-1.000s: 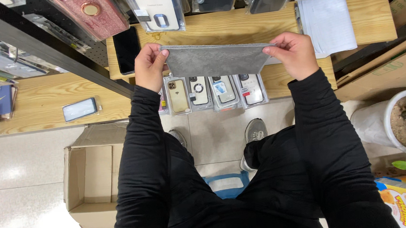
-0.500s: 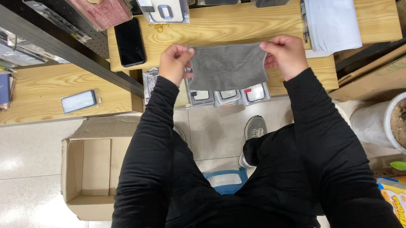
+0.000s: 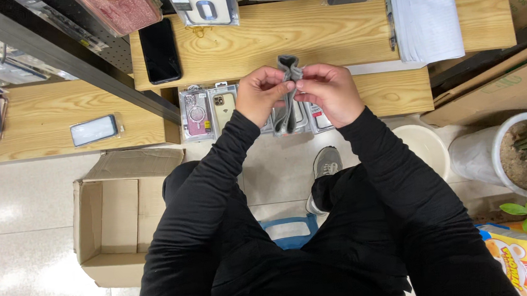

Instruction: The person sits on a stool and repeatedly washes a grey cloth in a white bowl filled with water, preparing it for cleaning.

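A grey cloth (image 3: 289, 97) hangs folded into a narrow strip between my two hands. My left hand (image 3: 261, 94) pinches its top edge from the left, and my right hand (image 3: 331, 92) pinches it from the right, the fingers of both meeting at the fold. Both hands hover over the front edge of a wooden shelf (image 3: 305, 34). Packaged phone cases (image 3: 208, 111) lie in a row right under my hands, partly hidden by them and the cloth.
A black phone (image 3: 159, 50) lies on the wooden shelf; a folded white cloth (image 3: 426, 24) rests at its right. An open cardboard box (image 3: 117, 220) sits on the floor at left. A white plant pot (image 3: 511, 155) stands at right.
My hands have come together from wide apart, folding the spread grey cloth in half and then into a narrow hanging strip.
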